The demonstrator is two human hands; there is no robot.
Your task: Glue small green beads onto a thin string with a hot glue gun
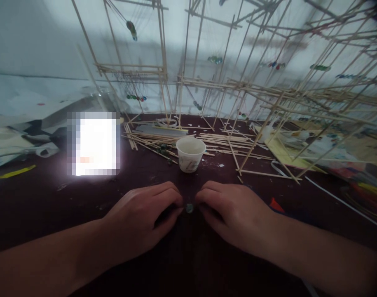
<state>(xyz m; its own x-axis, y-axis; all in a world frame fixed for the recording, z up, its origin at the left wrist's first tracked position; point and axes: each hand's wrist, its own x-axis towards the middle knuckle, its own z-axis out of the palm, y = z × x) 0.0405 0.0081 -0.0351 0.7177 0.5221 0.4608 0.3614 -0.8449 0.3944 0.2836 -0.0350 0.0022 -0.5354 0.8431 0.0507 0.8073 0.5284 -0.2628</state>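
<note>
Positioning marble (189, 208), apparently, between left hand (145, 210) and right hand (234, 212), near side of cup (190, 154). Both hands curled, thumbs close to fingers; whether pinching anything, cannot tell. Next move likely calls for steady, level grip.

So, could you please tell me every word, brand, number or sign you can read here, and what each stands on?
No text can be read.
White cup: dark markings on its outer side, too small and blurred to tell whether they are letters.
Bright patch on the left: pixelated, so nothing on it is readable.
</note>
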